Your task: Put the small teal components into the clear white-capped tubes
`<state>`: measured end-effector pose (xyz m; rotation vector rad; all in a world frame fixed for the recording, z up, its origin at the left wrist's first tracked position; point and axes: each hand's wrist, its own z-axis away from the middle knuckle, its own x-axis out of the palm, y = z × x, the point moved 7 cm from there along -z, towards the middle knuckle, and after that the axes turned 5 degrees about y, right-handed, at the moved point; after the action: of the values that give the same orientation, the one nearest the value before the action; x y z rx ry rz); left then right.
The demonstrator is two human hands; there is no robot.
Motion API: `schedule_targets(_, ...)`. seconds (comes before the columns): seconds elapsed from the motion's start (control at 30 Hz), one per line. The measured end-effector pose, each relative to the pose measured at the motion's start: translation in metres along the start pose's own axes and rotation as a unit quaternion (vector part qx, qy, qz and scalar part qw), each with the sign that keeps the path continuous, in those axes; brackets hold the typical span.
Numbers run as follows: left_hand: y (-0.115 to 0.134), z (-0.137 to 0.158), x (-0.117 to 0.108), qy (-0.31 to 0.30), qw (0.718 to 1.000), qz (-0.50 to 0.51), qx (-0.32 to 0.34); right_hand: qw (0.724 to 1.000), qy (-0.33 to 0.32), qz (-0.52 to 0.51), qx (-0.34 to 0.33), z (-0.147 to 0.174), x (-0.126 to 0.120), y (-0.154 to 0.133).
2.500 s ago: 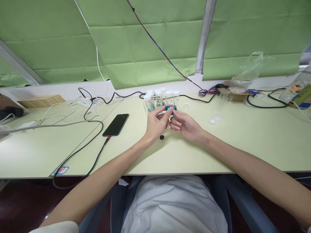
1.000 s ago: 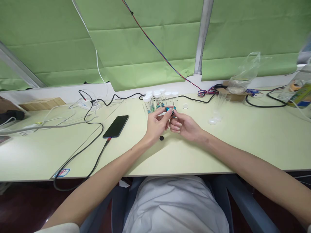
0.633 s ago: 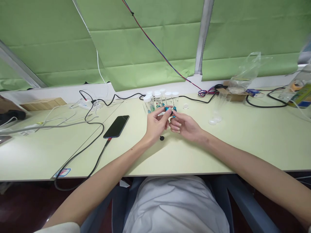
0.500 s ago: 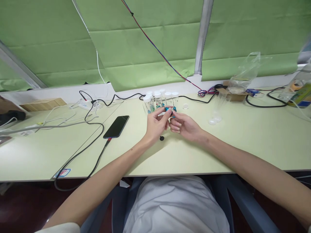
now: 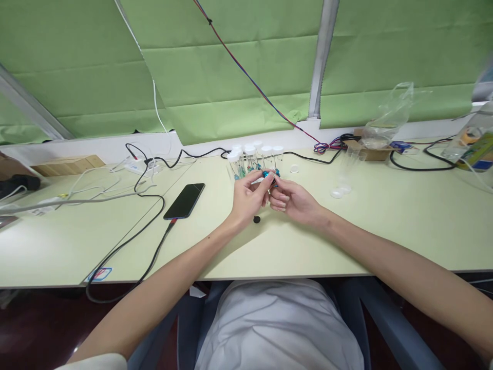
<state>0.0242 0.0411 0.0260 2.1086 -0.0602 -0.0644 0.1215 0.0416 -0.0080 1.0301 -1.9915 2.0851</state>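
My left hand (image 5: 248, 198) pinches a small shiny blue piece (image 5: 266, 174) between thumb and fingers, above the table. My right hand (image 5: 290, 199) meets it fingertip to fingertip, its thumb and forefinger closed on the same piece. The piece is mostly covered by my fingers, so its kind cannot be made out. Just behind my hands stand several clear tubes with white caps (image 5: 250, 149), holding small blue, green and red parts. A small black disc (image 5: 257, 219) lies on the table below my left hand. Beyond my right hand lies a loose white cap (image 5: 294, 168).
A black phone (image 5: 184, 201) on a charging cable lies to the left. Clear tubes with white ends (image 5: 341, 190) lie to the right. Farther back are a cardboard box (image 5: 372, 152) with a plastic bag, coiled wires (image 5: 329, 147) and a wooden block (image 5: 71, 165).
The blue piece has turned slightly between my fingers and shows a brighter face. Both hands stay in almost the same place.
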Motion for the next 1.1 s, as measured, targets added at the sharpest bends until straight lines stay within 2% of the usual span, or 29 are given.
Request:
schedule_targets(0.3, 0.006, 0.000, 0.001, 0.003, 1.000, -0.006, 0.006, 1.000, -0.008, -0.004, 0.000, 0.000, 0.000, 0.001)
schedule_targets(0.37, 0.006, -0.001, -0.002, 0.019, 1.000, -0.014, -0.002, 0.999, 0.012, 0.032, -0.020, -0.002, -0.002, 0.000)
schedule_targets(0.43, 0.005, -0.003, -0.007, 0.041, 0.999, -0.027, -0.013, 0.992, 0.063, 0.091, -0.063, -0.004, -0.010, -0.003)
schedule_targets(0.5, 0.002, -0.005, -0.011, 0.054, 0.997, -0.048, -0.027, 0.969, 0.122, 0.167, -0.133, -0.004, -0.020, -0.011)
schedule_targets(0.63, -0.011, -0.007, -0.011, 0.028, 0.989, -0.134, -0.054, 0.896, 0.200, 0.305, -0.253, 0.002, -0.032, -0.028)
schedule_targets(0.77, -0.020, -0.006, -0.005, -0.023, 0.971, -0.235, -0.024, 0.820, 0.240, 0.409, -0.320, 0.010, -0.032, -0.044)
schedule_targets(0.9, -0.023, -0.007, -0.003, -0.044, 0.951, -0.307, 0.004, 0.794, 0.232, 0.448, -0.341, 0.010, -0.032, -0.047)
schedule_targets(1.1, -0.032, -0.006, -0.004, -0.067, 0.943, -0.326, -0.024, 0.771, 0.224, 0.492, -0.335, 0.004, -0.037, -0.043)
